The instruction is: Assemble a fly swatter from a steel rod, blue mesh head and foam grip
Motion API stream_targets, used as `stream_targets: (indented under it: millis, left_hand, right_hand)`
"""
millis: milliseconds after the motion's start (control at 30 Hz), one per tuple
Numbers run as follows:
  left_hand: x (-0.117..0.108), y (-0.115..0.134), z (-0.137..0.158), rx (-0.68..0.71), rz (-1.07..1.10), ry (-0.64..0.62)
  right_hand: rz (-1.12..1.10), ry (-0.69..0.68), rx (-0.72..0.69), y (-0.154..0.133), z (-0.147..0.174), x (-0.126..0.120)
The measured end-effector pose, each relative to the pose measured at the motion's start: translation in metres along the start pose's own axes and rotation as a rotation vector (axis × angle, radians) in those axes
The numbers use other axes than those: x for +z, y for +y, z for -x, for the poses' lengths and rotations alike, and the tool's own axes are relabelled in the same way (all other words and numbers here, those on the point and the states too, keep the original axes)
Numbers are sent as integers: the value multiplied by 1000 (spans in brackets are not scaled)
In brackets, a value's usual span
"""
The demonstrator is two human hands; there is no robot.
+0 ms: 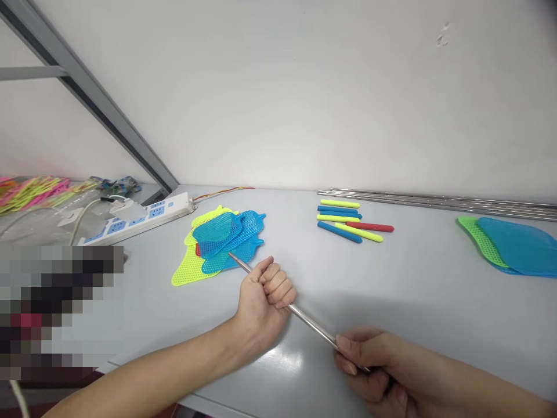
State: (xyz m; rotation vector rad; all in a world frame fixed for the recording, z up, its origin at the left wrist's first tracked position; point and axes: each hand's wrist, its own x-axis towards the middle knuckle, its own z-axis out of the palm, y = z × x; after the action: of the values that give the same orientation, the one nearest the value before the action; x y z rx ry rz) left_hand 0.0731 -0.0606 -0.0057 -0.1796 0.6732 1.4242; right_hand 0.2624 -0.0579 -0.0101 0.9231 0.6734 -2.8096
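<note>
A thin silvery metal rod slants across the front of the table, held in both hands. My left hand is wrapped round it in a fist, and its narrow far end sticks out over the fly swatter heads. Lower down, my right hand grips the rod near its other end between thumb and fingers; that end is partly hidden. Just beyond my left hand lies a loose pile of perforated plastic fly swatter heads, including a blue swatter head, a yellow-green swatter head and a bit of red.
Several coloured plastic handles lie mid-table. Behind them, a bundle of metal rods runs along the wall. More swatter heads are at right. A power strip and plastic bags stand left, beside a blurred-out patch.
</note>
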Motion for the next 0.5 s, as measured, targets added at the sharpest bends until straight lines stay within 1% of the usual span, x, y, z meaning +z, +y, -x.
stream_targets:
  millis: [167, 333, 500]
  left_hand:
    - [0, -1, 1, 0, -10, -3]
    - [-1, 1, 1, -18, -9, -10]
    - [0, 6, -2, -82, -35, -76]
  right_hand:
    - [13, -8, 9, 0, -1, -2]
    - [18, -54, 1, 1, -3, -9]
    - [17, -99, 46, -5, -2, -14]
